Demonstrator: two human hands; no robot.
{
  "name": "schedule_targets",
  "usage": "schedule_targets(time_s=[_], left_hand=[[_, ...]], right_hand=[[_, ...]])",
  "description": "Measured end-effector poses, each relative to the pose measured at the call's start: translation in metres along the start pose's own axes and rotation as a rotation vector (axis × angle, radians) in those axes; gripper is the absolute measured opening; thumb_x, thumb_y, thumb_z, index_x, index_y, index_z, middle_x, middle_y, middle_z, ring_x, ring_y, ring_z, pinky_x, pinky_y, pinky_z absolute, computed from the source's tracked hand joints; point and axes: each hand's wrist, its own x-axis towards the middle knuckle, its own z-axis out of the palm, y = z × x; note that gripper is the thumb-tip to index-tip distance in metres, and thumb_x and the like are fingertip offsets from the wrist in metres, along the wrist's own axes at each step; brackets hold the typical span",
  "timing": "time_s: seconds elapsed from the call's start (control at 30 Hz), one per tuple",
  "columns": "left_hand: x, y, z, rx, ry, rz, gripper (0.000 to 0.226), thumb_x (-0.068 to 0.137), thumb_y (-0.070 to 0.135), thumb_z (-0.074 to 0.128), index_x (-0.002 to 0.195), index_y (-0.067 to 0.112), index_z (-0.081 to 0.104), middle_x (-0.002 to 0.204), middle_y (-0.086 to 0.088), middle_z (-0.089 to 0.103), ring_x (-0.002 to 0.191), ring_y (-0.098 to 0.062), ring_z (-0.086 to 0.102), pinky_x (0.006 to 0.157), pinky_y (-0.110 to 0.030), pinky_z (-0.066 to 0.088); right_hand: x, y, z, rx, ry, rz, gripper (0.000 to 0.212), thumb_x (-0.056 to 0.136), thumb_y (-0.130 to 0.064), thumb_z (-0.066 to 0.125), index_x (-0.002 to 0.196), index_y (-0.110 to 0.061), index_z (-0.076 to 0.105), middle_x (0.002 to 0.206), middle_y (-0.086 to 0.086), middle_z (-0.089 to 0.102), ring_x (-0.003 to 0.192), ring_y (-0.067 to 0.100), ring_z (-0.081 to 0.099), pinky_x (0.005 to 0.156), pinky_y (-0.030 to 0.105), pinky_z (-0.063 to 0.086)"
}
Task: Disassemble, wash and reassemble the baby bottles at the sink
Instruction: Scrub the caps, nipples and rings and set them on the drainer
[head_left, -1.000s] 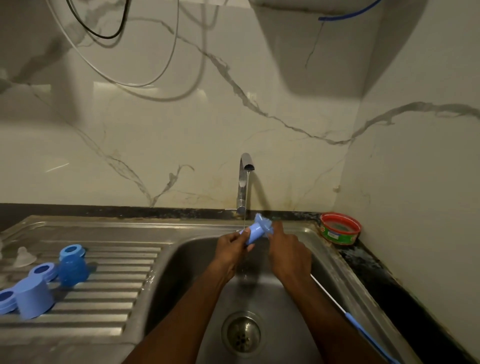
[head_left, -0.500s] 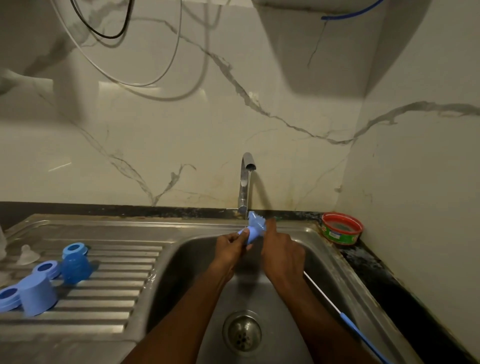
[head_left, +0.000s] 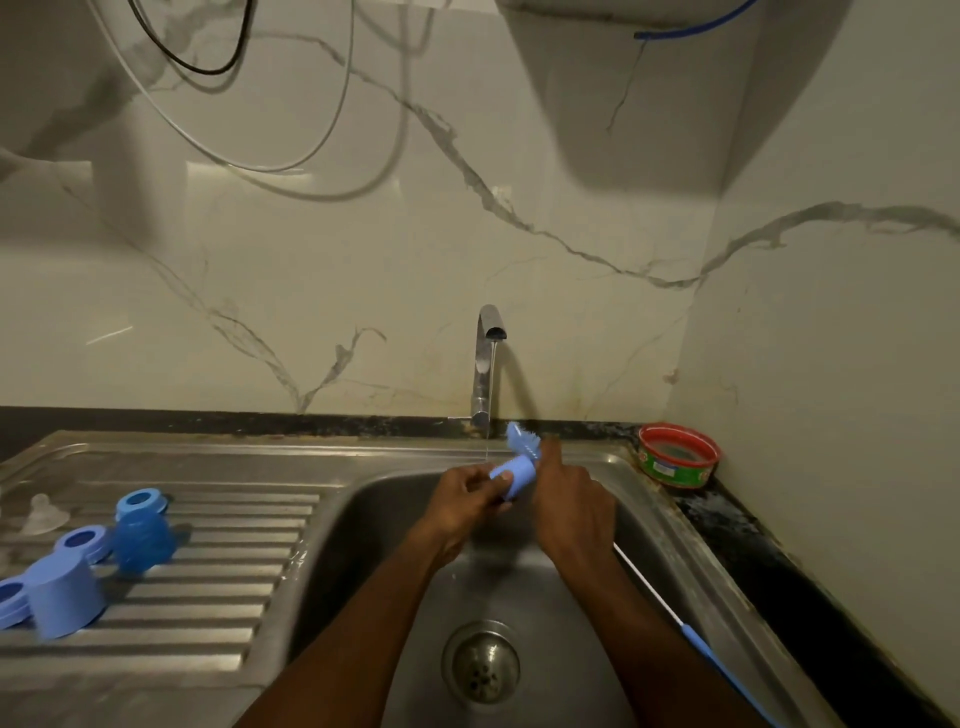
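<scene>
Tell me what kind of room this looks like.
Most likely a home kitchen: a steel sink with a ribbed drainboard, a running tap and a marble-look splashback.

The right hand (head_left: 571, 499) hides most of the brush (head_left: 523, 440) handle, the blue cap (head_left: 63, 597) is motion-blurred, and the frame's left edge cuts off a blue ring (head_left: 9, 603).

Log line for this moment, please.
stage: scrubbing | left hand: grip on blue bottle part | right hand: on brush | tap: running | sink
</scene>
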Motion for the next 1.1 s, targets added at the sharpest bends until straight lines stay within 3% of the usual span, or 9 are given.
schedule_targets(time_s=[0.1, 0.27, 0.33, 0.5, 0.63, 0.73, 0.8, 0.9, 1.1], left_hand=[[-0.002, -0.001, 0.000, 0.047, -0.039, 0.031, 0.034, 0.094, 0.024, 0.070, 0.124, 0.010, 0.066, 0.112, -0.009, 0.074, 0.100, -0.022, 0.073, 0.084, -0.029, 0.060], [0.009, -0.009, -0.006, 0.053, 0.403, -0.101, 0.020, 0.091, 0.033, 0.074, 0.099, 0.015, 0.074, 0.091, -0.004, 0.076, 0.088, -0.019, 0.073, 0.076, -0.028, 0.058], [0.009, -0.005, -0.004, 0.004, 0.367, -0.096, 0.025, 0.085, 0.037, 0.079, 0.096, 0.015, 0.075, 0.089, -0.004, 0.077, 0.087, -0.019, 0.073, 0.078, -0.031, 0.060], [-0.004, 0.005, 0.013, -0.120, 0.187, -0.063, 0.034, 0.072, 0.022, 0.089, 0.102, 0.011, 0.076, 0.096, -0.005, 0.079, 0.092, -0.022, 0.076, 0.083, -0.035, 0.062], [-0.005, 0.005, 0.002, -0.155, 0.177, -0.076, 0.045, 0.069, 0.035, 0.084, 0.105, 0.010, 0.075, 0.099, -0.004, 0.079, 0.096, -0.019, 0.075, 0.088, -0.033, 0.059], [-0.007, 0.009, 0.000, -0.132, 0.074, -0.038, 0.050, 0.070, 0.027, 0.085, 0.113, 0.006, 0.073, 0.105, -0.008, 0.078, 0.100, -0.022, 0.075, 0.089, -0.036, 0.061], [-0.008, 0.008, 0.005, -0.110, 0.084, -0.020, 0.046, 0.073, 0.020, 0.086, 0.114, 0.003, 0.073, 0.104, -0.009, 0.078, 0.099, -0.024, 0.075, 0.088, -0.037, 0.061], [-0.008, 0.007, 0.005, -0.118, 0.089, -0.016, 0.043, 0.075, 0.021, 0.084, 0.113, 0.004, 0.073, 0.104, -0.009, 0.078, 0.099, -0.023, 0.075, 0.089, -0.035, 0.061], [-0.006, 0.005, 0.002, -0.062, 0.102, 0.001, 0.041, 0.074, 0.022, 0.086, 0.110, 0.005, 0.075, 0.102, -0.009, 0.078, 0.097, -0.023, 0.075, 0.084, -0.033, 0.061]], right_hand=[[0.005, 0.000, 0.001, -0.005, -0.043, 0.032, 0.050, 0.101, -0.029, 0.060, 0.146, -0.017, 0.041, 0.137, 0.009, 0.059, 0.122, 0.024, 0.060, 0.101, 0.036, 0.047], [0.005, -0.010, 0.002, 0.008, -0.161, -0.025, 0.040, 0.102, -0.029, 0.056, 0.139, -0.015, 0.046, 0.124, 0.010, 0.064, 0.110, 0.023, 0.064, 0.099, 0.039, 0.051], [0.007, -0.011, -0.007, -0.025, -0.241, -0.003, 0.038, 0.102, -0.029, 0.057, 0.136, -0.013, 0.052, 0.129, 0.011, 0.062, 0.115, 0.023, 0.062, 0.102, 0.038, 0.049], [-0.005, 0.005, -0.013, 0.047, -0.019, -0.053, 0.047, 0.100, -0.029, 0.060, 0.143, -0.019, 0.042, 0.126, 0.007, 0.064, 0.112, 0.021, 0.064, 0.093, 0.033, 0.050], [-0.005, 0.000, -0.005, 0.236, -0.069, -0.153, 0.040, 0.106, -0.035, 0.049, 0.143, -0.022, 0.040, 0.125, 0.005, 0.064, 0.106, 0.016, 0.063, 0.092, 0.029, 0.051], [-0.003, 0.005, -0.009, 0.204, -0.025, -0.122, 0.045, 0.103, -0.036, 0.053, 0.144, -0.023, 0.038, 0.127, 0.006, 0.064, 0.112, 0.020, 0.063, 0.094, 0.033, 0.048], [-0.003, 0.005, -0.007, 0.137, 0.040, -0.097, 0.049, 0.101, -0.034, 0.057, 0.143, -0.022, 0.036, 0.120, 0.006, 0.067, 0.106, 0.021, 0.066, 0.087, 0.033, 0.050], [-0.002, 0.003, 0.002, 0.248, -0.041, -0.150, 0.045, 0.102, -0.034, 0.056, 0.141, -0.022, 0.038, 0.116, 0.005, 0.068, 0.100, 0.018, 0.066, 0.088, 0.032, 0.054], [0.006, 0.009, -0.002, 0.473, -0.080, -0.014, 0.044, 0.100, -0.058, 0.049, 0.127, -0.023, 0.044, 0.113, 0.004, 0.065, 0.101, 0.019, 0.061, 0.093, 0.035, 0.046]])
